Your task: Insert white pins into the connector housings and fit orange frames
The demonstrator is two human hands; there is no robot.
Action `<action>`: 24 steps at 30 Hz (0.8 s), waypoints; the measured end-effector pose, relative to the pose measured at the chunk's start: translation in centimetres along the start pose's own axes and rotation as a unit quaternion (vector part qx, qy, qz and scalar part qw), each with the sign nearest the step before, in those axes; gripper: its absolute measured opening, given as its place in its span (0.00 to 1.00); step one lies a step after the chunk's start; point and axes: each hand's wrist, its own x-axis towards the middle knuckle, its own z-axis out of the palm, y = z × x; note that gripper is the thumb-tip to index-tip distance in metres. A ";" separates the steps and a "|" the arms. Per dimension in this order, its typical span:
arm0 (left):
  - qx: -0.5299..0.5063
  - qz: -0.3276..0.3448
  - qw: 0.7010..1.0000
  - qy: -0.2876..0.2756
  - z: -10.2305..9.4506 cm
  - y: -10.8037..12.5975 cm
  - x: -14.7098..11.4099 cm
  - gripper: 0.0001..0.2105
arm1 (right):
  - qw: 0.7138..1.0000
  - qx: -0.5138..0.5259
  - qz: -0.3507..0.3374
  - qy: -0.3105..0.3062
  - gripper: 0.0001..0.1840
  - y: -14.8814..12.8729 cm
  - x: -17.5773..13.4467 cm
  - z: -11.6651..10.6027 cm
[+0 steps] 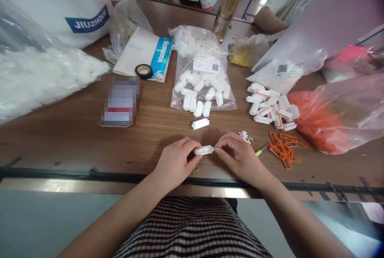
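Note:
Between thumb and fingers, my left hand (pixel 177 161) grips a white plastic connector housing (pixel 204 150) with a row of small holes along its face. My right hand (pixel 235 155) is closed in a pinch at the housing's right end; whatever may be between those fingertips is too small to make out. Just beyond lies another white housing (pixel 200 123) on the table. Tiny white pieces (pixel 246 136) are scattered past my right hand, beside a green-handled pick (pixel 261 150). Orange rectangular frames (pixel 285 149) lie loosely to the right.
A plastic bag (pixel 207 60) with white housings lies mid-table. Housings with orange strips (pixel 271 108) are heaped at right, by a bag of orange parts (pixel 324 118). A phone (pixel 119 102), notebook (pixel 141 52), black tape roll (pixel 143 71) and bottle (pixel 228 8) stand around. Co-workers sit opposite.

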 end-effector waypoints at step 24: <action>-0.008 -0.001 1.000 0.001 0.1 -0.2 -0.1 0.05 | 0.961 -0.235 -0.126 0.069 0.06 -0.9 -0.6 1.6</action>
